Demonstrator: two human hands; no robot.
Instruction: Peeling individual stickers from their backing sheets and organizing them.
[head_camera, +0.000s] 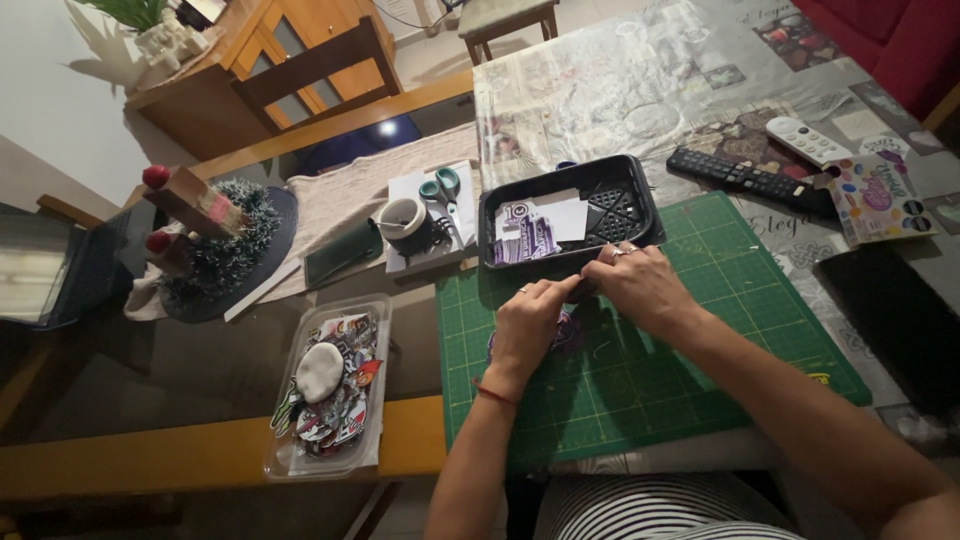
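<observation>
A: Hands?
B: Both over green cutting mat (700, 300), near its far edge. Left hand (528, 325) curled, fingertips pinched on a small purple paper piece (566, 335). Right hand (640, 288) curled too, fingers meeting the left at the same spot; exact hold hidden, cannot tell more.
A: Paper piece location?
B: On the mat, under and between the hands, mostly covered. Just near of black plastic tray (610, 180).
A: Tray contents?
B: Purple and white paper scraps (535, 232), left half of tray.
A: Left of mat?
B: Clear plastic container (375, 310) full of stickers, a pale round item on top. Far of it: teal scissors (440, 190) on white paper, tape roll (402, 216) just beside.
A: Right side?
B: Black remote (745, 178), white remote (806, 140) beyond it, sticker sheet (878, 200) at mat's far right corner.
A: Far left?
B: Small tinsel decoration with red balls (215, 235) on dark plate.
</observation>
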